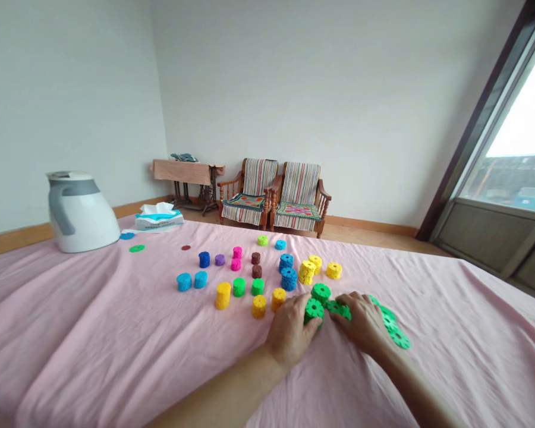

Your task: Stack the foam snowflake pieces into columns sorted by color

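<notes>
My left hand (289, 330) curls around a stack of green notched plastic discs (314, 309), thumb on the near side. Right behind that stack stands another green stack (321, 291). My right hand (362, 321) is closed over a few loose green discs (339, 309), just right of the two stacks; its fingertips are partly hidden. More flat green discs (390, 324) lie overlapping beyond the right hand. An orange-yellow stack (279, 299) sits close to the left knuckles.
Several short disc stacks in blue (288, 278), yellow (307, 271), brown (257, 271) and pink (236, 264) stand on the pink cloth (129, 333). A white jug (87, 217) and a tissue box (159, 220) are at the far left. Two wooden chairs (298, 209) stand behind.
</notes>
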Motion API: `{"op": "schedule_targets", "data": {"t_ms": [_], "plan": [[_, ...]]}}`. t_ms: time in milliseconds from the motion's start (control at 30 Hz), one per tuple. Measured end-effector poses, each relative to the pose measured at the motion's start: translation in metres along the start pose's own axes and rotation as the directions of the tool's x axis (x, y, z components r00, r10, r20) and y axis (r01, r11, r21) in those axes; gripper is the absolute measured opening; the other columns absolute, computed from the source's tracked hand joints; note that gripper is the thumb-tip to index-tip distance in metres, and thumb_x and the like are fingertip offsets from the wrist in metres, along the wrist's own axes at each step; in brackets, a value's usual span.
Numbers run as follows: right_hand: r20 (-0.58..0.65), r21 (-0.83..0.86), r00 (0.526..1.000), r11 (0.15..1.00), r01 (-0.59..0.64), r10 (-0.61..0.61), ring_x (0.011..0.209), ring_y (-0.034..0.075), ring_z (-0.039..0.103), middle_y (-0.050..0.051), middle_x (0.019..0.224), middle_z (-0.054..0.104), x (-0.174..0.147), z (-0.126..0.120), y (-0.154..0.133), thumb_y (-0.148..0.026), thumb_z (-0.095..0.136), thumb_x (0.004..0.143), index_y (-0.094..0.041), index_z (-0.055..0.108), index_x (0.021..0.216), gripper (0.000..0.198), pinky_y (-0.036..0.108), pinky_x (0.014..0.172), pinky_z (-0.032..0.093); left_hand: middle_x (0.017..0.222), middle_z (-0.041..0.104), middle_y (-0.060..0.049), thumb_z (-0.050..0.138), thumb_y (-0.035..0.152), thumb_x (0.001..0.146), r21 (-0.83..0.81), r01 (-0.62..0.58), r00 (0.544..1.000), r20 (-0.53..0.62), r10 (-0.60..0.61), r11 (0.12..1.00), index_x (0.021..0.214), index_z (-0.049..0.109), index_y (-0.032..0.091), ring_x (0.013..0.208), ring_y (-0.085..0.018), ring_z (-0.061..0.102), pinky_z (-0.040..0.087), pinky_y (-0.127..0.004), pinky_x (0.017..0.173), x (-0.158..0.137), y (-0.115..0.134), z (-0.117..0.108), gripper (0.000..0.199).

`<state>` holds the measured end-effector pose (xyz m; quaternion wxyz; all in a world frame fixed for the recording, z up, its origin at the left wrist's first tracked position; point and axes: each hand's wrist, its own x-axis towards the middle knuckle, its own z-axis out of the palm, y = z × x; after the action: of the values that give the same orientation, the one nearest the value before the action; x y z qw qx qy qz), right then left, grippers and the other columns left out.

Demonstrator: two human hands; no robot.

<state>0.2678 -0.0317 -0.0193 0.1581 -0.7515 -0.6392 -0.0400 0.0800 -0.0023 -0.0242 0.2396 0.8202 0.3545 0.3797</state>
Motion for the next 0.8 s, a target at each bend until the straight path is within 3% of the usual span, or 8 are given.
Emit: {"op": "schedule_targets", "data": {"t_ms": [333,567,800], "plan": [[-0.046,0.094,0.998,0.995,-0.032,0.036,0.086,0.025,0.057,0.008,0.087,0.065,0.001,0.008,0.006,-0.032,0.055,0.072,-0.019,0.06,0.083,0.018,0.033,0.075,0.038,0.125,0.059,-0.01,0.068,0.013,0.072,-0.028,-0.012,1.0,0.003,0.012,1.0,0.128,0.049,0.018,0.117,-0.026,0.052,0.04,-0.041,0.101,-0.001,0.001,-0.002,0.06],[-0.05,0.229,0.99,0.967,-0.114,0.129,0.071,0.019,0.058,0.005,0.076,0.064,0.005,0.013,0.014,-0.019,0.05,0.069,-0.016,0.055,0.086,0.018,0.026,0.062,0.039,0.127,0.058,-0.009,0.072,0.01,0.066,-0.044,-0.033,0.999,0.005,0.033,0.998,0.129,0.047,0.02,0.118,-0.026,0.051,0.04,-0.041,0.102,-0.002,-0.004,0.001,0.069],[-0.05,0.079,0.998,0.996,-0.045,0.049,0.098,0.03,0.056,0.012,0.102,0.065,0.002,0.008,0.014,-0.034,0.056,0.073,-0.016,0.063,0.108,0.04,0.038,0.083,0.039,0.127,0.057,-0.01,0.069,0.01,0.067,-0.014,-0.046,0.999,0.021,0.046,0.999,0.132,0.043,0.021,0.116,-0.028,0.052,0.041,-0.045,0.1,-0.002,-0.006,0.003,0.071]]}}
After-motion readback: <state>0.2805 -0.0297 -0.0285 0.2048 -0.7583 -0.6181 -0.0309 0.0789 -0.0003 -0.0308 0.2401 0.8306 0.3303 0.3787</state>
